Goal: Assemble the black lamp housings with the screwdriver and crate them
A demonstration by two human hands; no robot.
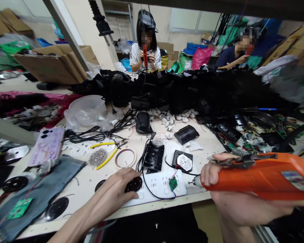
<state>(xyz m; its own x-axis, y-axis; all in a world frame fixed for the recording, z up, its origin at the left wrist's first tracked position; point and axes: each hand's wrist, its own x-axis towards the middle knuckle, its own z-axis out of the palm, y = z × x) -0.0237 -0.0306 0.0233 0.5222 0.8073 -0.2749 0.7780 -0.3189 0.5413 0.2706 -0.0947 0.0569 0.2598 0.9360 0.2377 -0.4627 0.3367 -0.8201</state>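
Head-high, forward-down over cluttered workbench

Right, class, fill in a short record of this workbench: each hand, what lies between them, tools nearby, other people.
Left hand: rests on a black disc at the table's near edge.
Right hand: grips an orange electric screwdriver, tip pointing left.
Between them: green circuit board on a white power strip.
Tools nearby: yellow-handled pliers, pile of screws.
Other people: two people seated across the table.
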